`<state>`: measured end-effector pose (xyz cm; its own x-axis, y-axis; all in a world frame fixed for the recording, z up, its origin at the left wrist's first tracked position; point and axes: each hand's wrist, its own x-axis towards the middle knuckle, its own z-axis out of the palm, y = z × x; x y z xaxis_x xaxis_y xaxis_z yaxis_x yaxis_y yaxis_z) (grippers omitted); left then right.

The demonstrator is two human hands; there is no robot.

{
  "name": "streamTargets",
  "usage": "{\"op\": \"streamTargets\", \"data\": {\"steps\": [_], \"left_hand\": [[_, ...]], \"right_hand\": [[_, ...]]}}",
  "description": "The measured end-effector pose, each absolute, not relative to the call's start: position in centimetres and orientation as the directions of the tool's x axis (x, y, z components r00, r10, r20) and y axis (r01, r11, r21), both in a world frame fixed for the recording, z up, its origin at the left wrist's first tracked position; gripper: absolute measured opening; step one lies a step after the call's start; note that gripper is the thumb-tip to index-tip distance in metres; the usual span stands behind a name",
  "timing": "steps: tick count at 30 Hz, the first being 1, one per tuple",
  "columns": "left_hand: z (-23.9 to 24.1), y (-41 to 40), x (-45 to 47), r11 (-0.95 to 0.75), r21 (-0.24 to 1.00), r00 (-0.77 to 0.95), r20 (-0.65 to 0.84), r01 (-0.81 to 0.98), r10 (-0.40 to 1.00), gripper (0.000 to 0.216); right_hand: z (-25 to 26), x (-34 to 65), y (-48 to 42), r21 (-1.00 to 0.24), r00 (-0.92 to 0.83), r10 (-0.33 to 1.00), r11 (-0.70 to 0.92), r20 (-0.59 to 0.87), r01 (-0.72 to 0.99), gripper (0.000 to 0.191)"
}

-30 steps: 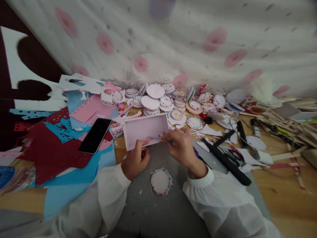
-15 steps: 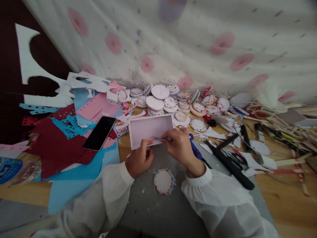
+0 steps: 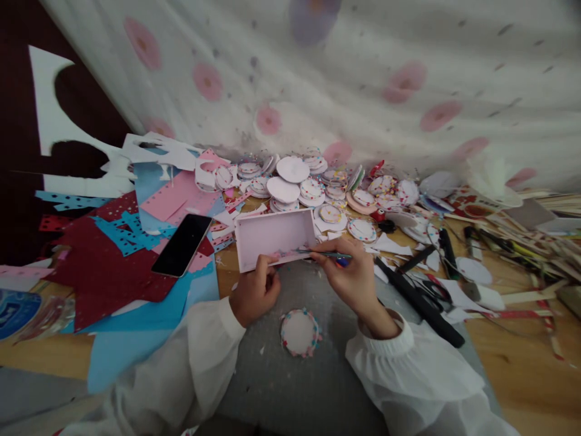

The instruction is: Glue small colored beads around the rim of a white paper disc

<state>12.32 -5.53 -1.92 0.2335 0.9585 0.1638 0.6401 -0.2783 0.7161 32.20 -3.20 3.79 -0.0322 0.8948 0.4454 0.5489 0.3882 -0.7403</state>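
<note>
A shallow pale pink tray [image 3: 275, 233] lies on the table in front of me, with small coloured bits along its near edge. My left hand [image 3: 254, 290] is closed in a pinch at that near edge, holding the tray's rim. My right hand [image 3: 351, 272] is closed on thin metal tweezers [image 3: 318, 253], whose tip points left into the tray's near edge. A white paper disc [image 3: 298, 332] edged with coloured dots lies on the grey mat [image 3: 290, 387] just below my hands.
Several decorated white discs [image 3: 313, 184] are heaped behind the tray. A black phone [image 3: 181, 244] lies on red, blue and pink paper sheets at left. Black tools, scissors [image 3: 431, 293] and wooden sticks clutter the right. A spotted white curtain hangs behind.
My right hand has drawn back to the right and turned, so the tweezers now show lying level toward the tray. My left hand has stayed at the tray's edge.
</note>
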Motion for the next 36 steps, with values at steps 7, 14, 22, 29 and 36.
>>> {"op": "streamTargets", "data": {"steps": [7,14,22,29,36], "left_hand": [[-2.5,-5.2,12.3,-0.36,0.749,0.19,0.307,0.557,0.933,0.055],[-1.4,-5.7,12.5,-0.419,0.828,0.245,0.347,0.374,0.905,0.017],[-1.0,-5.7,13.2,-0.22,0.944,0.375,0.116,0.247,0.92,0.01],[-1.3,-5.4,13.1,-0.196,0.957,0.375,0.106,0.213,0.921,0.008],[-1.1,-5.3,13.5,-0.143,0.969,0.313,0.075,0.203,0.947,0.009]], "right_hand": [[2.0,34.7,-7.0,-0.913,0.173,0.938,0.231,0.301,0.336,0.006],[0.1,33.9,-8.2,-0.941,0.129,0.947,0.264,0.295,0.21,0.005],[0.0,34.0,-8.6,-0.956,0.088,0.97,0.204,0.227,0.21,0.007],[-0.3,33.8,-8.6,-0.96,0.091,0.973,0.19,0.212,0.205,0.005],[0.0,34.2,-8.4,-0.98,0.135,0.98,0.122,0.144,0.157,0.008]]}}
